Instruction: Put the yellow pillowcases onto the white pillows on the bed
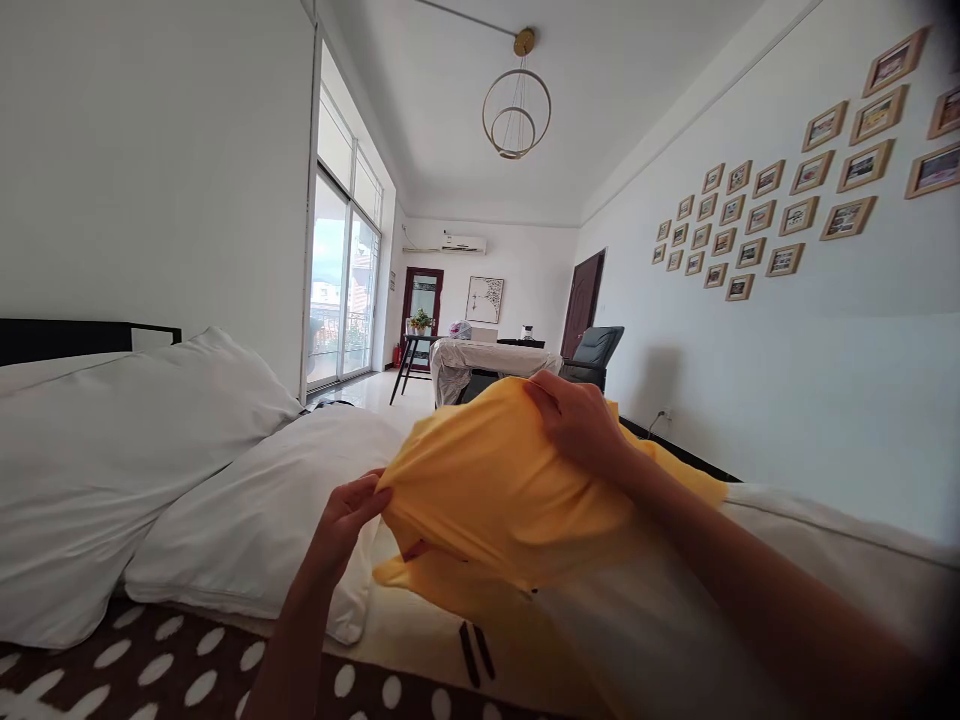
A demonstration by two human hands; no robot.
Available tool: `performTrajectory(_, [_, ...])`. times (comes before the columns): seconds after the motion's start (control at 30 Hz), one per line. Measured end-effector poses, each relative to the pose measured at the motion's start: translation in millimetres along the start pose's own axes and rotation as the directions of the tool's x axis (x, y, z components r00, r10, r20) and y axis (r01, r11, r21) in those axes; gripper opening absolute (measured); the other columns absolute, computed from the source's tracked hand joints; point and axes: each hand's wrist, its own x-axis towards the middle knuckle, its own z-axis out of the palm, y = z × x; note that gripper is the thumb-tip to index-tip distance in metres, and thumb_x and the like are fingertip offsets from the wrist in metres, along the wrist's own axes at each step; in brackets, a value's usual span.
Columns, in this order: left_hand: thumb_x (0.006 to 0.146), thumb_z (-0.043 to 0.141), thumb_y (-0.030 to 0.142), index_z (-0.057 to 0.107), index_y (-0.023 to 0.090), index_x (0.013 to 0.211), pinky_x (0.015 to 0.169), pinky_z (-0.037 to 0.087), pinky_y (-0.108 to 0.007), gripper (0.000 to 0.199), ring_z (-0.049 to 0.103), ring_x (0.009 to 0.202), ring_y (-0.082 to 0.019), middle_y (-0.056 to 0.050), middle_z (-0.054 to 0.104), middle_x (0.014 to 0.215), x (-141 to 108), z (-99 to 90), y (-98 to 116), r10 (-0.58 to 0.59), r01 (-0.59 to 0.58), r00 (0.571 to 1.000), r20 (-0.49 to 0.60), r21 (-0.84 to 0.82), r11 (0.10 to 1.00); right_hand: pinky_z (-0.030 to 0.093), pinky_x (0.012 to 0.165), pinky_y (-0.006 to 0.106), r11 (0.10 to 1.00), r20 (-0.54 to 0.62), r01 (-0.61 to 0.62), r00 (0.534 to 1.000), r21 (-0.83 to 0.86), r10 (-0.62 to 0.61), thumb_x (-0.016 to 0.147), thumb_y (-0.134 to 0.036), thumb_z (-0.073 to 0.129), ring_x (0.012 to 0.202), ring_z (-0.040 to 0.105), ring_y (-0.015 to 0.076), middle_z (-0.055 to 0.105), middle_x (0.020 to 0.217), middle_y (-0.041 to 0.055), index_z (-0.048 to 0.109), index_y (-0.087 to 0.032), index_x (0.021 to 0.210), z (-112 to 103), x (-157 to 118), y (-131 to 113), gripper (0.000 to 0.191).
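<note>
A thin yellow garment (480,480) is stretched in the air between my two hands; its exact kind does not show. My left hand (349,515) pinches its left edge between thumb and fingers. Higher up, my right hand (577,415) is closed on the top edge. The fabric bulges and creases between the two grips, and its lower part hangs loose toward me. Another yellow part extends to the right behind my right forearm. Small dark spots show near the lower fold.
White pillows (247,510) lie on the left, and pale bedding (832,550) on the right. Below is a brown cover with white spots (199,650). Farther off stand a covered table (495,355), a dark office chair (600,350) and a plant (420,320). Glass doors (341,280) are at left.
</note>
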Motion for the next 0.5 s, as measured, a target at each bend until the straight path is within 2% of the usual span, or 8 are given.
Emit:
performTrajectory(0.07, [0.070,0.070,0.035,0.070,0.014,0.081,0.081,0.045,-0.027,0.024,0.058,0.094,-0.022,-0.006,0.068,0.095,1,10.9,-7,0.014,-0.013,0.998,-0.057,0.017,1.000,0.025,0.054,0.025,1.000,0.048,0.014,0.999,-0.020,-0.013,0.091,-0.036,0.038,0.051,0.043,0.0135,0.052,0.056,-0.0009,0.053,-0.021,0.071,-7,-4,3,0.029])
performTrajectory(0.17, [0.071,0.069,0.039,0.066,0.013,0.095,0.078,0.046,-0.029,0.036,0.059,0.089,-0.022,-0.006,0.068,0.091,2,25.4,-18,0.000,0.001,0.999,-0.038,0.017,1.000,0.026,0.055,0.025,0.993,0.215,0.119,0.970,-0.016,-0.112,0.091,-0.033,0.040,0.055,0.045,0.0134,0.053,0.059,-0.0003,0.052,-0.021,0.067,-15,-11,2,0.030])
performTrajectory(0.23, [0.072,0.066,0.046,0.063,0.014,0.101,0.078,0.047,-0.030,0.043,0.059,0.091,-0.023,-0.006,0.067,0.092,3,29.3,-23,-0.003,0.002,1.000,-0.018,-0.074,0.997,0.028,0.058,0.026,0.979,0.283,0.206,0.939,-0.001,-0.197,0.091,-0.030,0.042,0.061,0.048,0.0138,0.056,0.065,0.0011,0.055,-0.020,0.068,-19,-15,1,0.028])
performTrajectory(0.33, [0.076,0.053,0.061,0.063,0.018,0.100,0.079,0.048,-0.030,0.051,0.060,0.093,-0.022,-0.005,0.067,0.090,3,26.4,-27,-0.054,0.040,0.998,-0.045,-0.271,0.962,0.030,0.065,0.027,0.956,0.269,0.295,0.920,0.003,-0.285,0.091,-0.026,0.043,0.067,0.049,0.0143,0.058,0.071,0.0025,0.057,-0.019,0.069,-22,-17,-3,0.028])
performTrajectory(0.4, [0.075,0.055,0.059,0.063,0.018,0.098,0.076,0.050,-0.030,0.047,0.062,0.090,-0.022,-0.005,0.068,0.089,4,22.8,-31,-0.098,0.074,0.993,-0.062,-0.313,0.947,0.030,0.068,0.028,0.940,0.274,0.340,0.903,0.016,-0.331,0.092,-0.025,0.044,0.069,0.049,0.0142,0.059,0.073,0.0027,0.056,-0.018,0.068,-22,-18,-8,0.028])
performTrajectory(0.43, [0.073,0.060,0.054,0.064,0.018,0.097,0.072,0.051,-0.029,0.044,0.063,0.086,-0.021,-0.005,0.068,0.088,4,21.6,-34,-0.090,0.067,0.993,-0.083,-0.244,0.967,0.030,0.068,0.029,0.931,0.290,0.364,0.888,0.026,-0.355,0.092,-0.024,0.044,0.070,0.049,0.0142,0.059,0.074,0.0027,0.055,-0.018,0.067,-21,-19,-12,0.028])
performTrajectory(0.5, [0.068,0.066,0.046,0.066,0.015,0.093,0.066,0.052,-0.028,0.039,0.063,0.077,-0.020,-0.005,0.069,0.082,4,21.1,-39,-0.004,0.008,0.989,-0.150,0.029,1.000,0.030,0.069,0.029,0.915,0.334,0.403,0.858,0.033,-0.390,0.092,-0.022,0.044,0.072,0.049,0.0142,0.059,0.074,0.0024,0.053,-0.017,0.066,-18,-20,-21,0.029])
